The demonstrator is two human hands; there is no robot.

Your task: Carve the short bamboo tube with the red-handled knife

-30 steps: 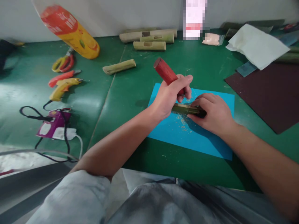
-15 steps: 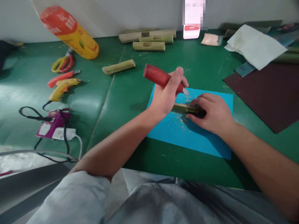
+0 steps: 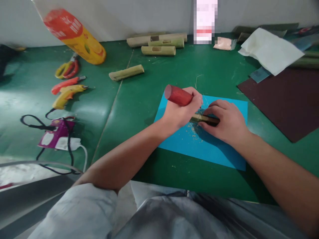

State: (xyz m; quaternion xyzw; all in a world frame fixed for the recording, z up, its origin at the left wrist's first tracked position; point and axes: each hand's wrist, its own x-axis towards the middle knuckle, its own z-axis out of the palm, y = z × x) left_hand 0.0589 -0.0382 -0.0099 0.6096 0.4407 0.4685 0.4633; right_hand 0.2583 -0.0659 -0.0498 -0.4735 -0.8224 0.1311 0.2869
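Green matting (image 3: 139,96) covers the bench, and on its blue sheet (image 3: 219,152) lies the bamboo piece (image 3: 203,119) we work on. Our left hand (image 3: 180,113) is fisted round the red handle (image 3: 178,95) of a tool, its tip hidden at the bamboo. Our right hand (image 3: 224,119) pins the piece down, fingers curled over it beside that tip. A slip off the round stalk could, we judge, drive the edge into those fingers. The only container is a yellow-and-orange pack (image 3: 74,36) at back left, and we cannot tell its contents.

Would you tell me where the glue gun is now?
Head view, far left on the green mat: the glue gun lies between the orange cutter and the purple adapter.
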